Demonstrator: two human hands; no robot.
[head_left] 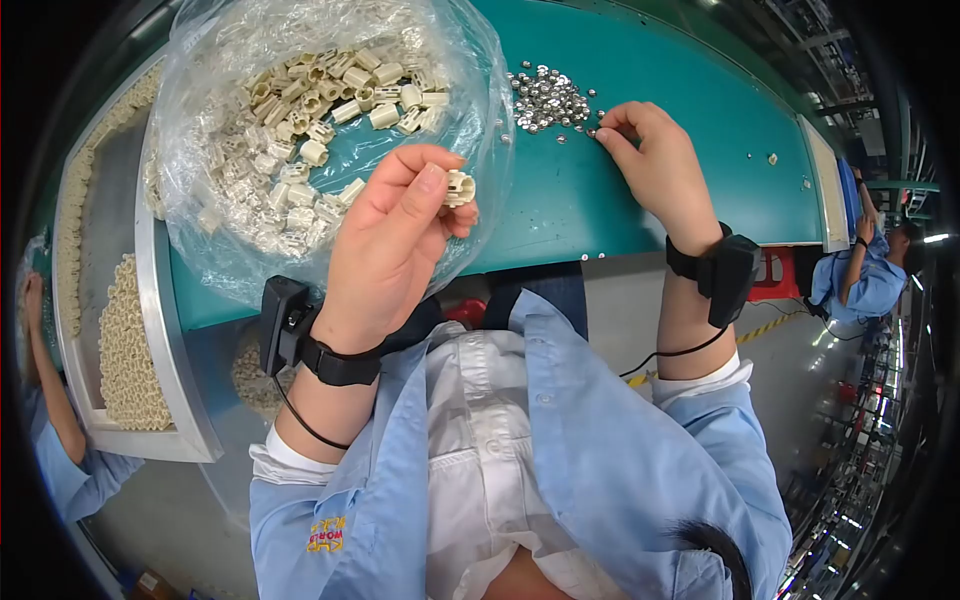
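Cream plastic spools mostly lie loose in the clear bag, so plenty seems left. One spool sits pinched in the left hand, its axis roughly level, open end rightward. Right hand fingertips close on a piece from the silver caps.

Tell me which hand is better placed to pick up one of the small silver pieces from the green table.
Right. The right hand already has its fingertips at the edge of the pile of silver pieces, while the left hand is occupied holding a cream plastic part.
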